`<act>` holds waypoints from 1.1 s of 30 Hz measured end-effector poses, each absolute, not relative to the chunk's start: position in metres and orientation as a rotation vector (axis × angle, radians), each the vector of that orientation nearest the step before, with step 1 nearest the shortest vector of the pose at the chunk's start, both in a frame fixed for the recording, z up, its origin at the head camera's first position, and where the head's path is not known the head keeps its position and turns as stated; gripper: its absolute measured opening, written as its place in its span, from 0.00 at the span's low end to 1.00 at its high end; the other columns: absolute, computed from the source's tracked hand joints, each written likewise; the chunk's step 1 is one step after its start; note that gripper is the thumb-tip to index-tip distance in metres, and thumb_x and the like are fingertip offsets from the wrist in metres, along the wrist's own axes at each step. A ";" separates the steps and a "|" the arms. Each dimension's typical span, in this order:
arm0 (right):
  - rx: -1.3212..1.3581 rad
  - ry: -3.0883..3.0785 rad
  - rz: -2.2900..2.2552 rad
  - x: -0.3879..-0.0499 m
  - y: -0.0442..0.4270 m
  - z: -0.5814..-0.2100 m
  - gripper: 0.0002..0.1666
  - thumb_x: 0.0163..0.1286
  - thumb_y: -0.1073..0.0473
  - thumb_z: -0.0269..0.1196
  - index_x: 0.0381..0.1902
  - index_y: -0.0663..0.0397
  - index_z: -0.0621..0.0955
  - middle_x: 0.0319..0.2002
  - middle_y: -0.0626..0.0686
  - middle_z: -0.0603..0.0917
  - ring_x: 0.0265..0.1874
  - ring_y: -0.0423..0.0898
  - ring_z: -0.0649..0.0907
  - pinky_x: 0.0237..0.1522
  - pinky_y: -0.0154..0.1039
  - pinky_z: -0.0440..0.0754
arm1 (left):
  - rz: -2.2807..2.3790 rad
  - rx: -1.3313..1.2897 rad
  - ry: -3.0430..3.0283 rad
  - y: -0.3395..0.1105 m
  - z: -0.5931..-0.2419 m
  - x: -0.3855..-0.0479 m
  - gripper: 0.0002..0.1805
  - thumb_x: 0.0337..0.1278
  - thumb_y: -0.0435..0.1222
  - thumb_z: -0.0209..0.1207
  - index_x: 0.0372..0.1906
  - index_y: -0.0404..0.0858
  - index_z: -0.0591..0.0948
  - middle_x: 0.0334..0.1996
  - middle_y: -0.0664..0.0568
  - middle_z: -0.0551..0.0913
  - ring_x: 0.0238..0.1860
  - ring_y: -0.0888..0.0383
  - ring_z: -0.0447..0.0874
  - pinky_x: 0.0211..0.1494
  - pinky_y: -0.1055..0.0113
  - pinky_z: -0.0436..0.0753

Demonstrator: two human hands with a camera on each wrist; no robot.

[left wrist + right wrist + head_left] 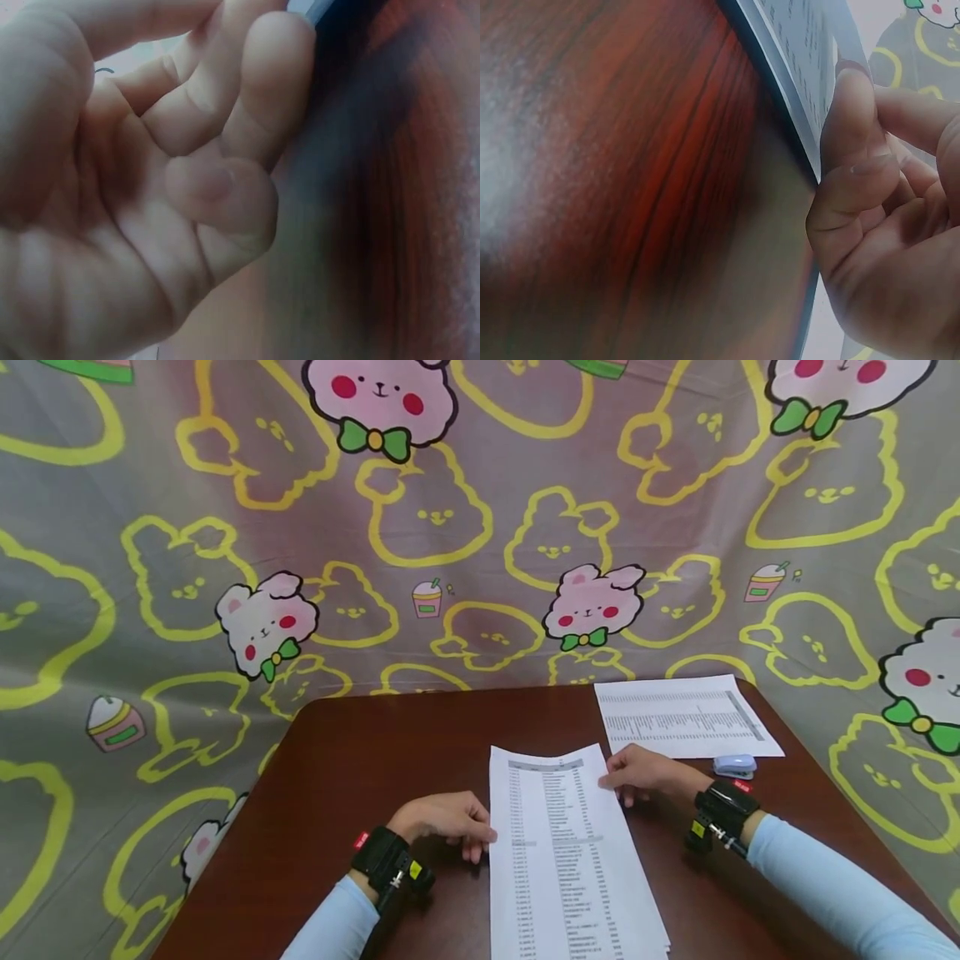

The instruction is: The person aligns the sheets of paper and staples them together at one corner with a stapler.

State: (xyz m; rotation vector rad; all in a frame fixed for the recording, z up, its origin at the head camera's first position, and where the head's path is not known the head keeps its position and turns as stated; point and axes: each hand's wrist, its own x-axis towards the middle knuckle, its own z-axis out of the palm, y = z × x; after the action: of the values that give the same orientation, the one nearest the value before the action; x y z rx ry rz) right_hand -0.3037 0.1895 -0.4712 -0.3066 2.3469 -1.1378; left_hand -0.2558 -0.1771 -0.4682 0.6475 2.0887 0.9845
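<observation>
Printed sheets point(558, 860), more than one layer at the lower right corner, lie before the person, their top part lifted slightly off the table. The left hand point(446, 820) pinches the left edge about midway up; in the left wrist view the hand point(150, 165) has curled fingers, with a bit of paper at the fingertips. Near the top right corner the right hand point(647, 774) pinches the right edge. The right wrist view shows the paper point(799, 67) edge-on, held at the fingertips of the right hand point(892, 202).
Another printed sheet point(682, 718) lies at the back right of the dark wooden table point(375, 743). A light purple stapler point(735, 766) sits at that sheet's front edge, just beyond the right wrist. A patterned curtain point(480, 527) hangs behind the table.
</observation>
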 end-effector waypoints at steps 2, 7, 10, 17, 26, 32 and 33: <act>-0.293 2.348 -1.128 -0.305 0.189 -0.472 0.12 0.66 0.53 0.66 0.28 0.57 0.84 0.19 0.51 0.83 0.12 0.42 0.79 0.15 0.32 0.66 | 0.973 0.648 2.089 -0.176 -0.470 -0.256 0.15 0.64 0.43 0.61 0.28 0.38 0.87 0.20 0.49 0.86 0.19 0.60 0.81 0.18 0.70 0.62; -0.290 2.353 -1.124 -0.310 0.189 -0.472 0.13 0.66 0.54 0.66 0.27 0.58 0.83 0.17 0.50 0.83 0.11 0.41 0.78 0.14 0.32 0.66 | 0.931 0.669 2.122 -0.173 -0.468 -0.256 0.15 0.65 0.43 0.59 0.27 0.40 0.87 0.20 0.50 0.86 0.19 0.60 0.81 0.18 0.70 0.63; -0.302 2.356 -1.126 -0.311 0.190 -0.472 0.13 0.65 0.54 0.66 0.26 0.58 0.82 0.17 0.49 0.83 0.11 0.41 0.79 0.14 0.31 0.66 | 0.922 0.676 2.141 -0.172 -0.467 -0.255 0.15 0.66 0.43 0.59 0.27 0.40 0.87 0.20 0.50 0.86 0.19 0.60 0.81 0.18 0.70 0.63; -0.273 2.375 -1.093 -0.312 0.190 -0.478 0.13 0.65 0.54 0.66 0.26 0.57 0.84 0.17 0.51 0.83 0.10 0.41 0.79 0.13 0.31 0.67 | 0.944 0.663 2.139 -0.168 -0.466 -0.252 0.15 0.66 0.41 0.58 0.28 0.37 0.87 0.19 0.49 0.86 0.18 0.61 0.80 0.18 0.70 0.62; -0.244 2.387 -1.048 -0.311 0.192 -0.482 0.14 0.67 0.54 0.65 0.25 0.58 0.84 0.16 0.50 0.83 0.10 0.40 0.78 0.13 0.30 0.68 | 0.931 0.623 2.158 -0.166 -0.468 -0.253 0.16 0.66 0.41 0.58 0.27 0.37 0.87 0.18 0.51 0.85 0.17 0.60 0.78 0.18 0.71 0.62; -0.225 2.431 -1.024 -0.312 0.190 -0.482 0.15 0.66 0.52 0.65 0.25 0.56 0.84 0.16 0.51 0.83 0.10 0.41 0.78 0.13 0.30 0.69 | 0.924 0.589 2.189 -0.167 -0.469 -0.253 0.16 0.66 0.42 0.59 0.26 0.38 0.87 0.18 0.50 0.85 0.17 0.60 0.78 0.18 0.71 0.63; -0.220 2.434 -1.022 -0.312 0.190 -0.482 0.15 0.66 0.52 0.65 0.25 0.56 0.84 0.16 0.51 0.83 0.11 0.41 0.78 0.13 0.30 0.69 | 0.926 0.582 2.190 -0.167 -0.469 -0.253 0.16 0.66 0.42 0.59 0.26 0.38 0.87 0.17 0.50 0.85 0.17 0.60 0.78 0.17 0.71 0.63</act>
State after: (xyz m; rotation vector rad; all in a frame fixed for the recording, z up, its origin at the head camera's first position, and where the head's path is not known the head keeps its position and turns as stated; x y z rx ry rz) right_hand -0.3121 0.1898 -0.4820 -0.2196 2.4338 -1.0216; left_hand -0.2534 -0.1670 -0.4687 0.5817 2.1896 0.9255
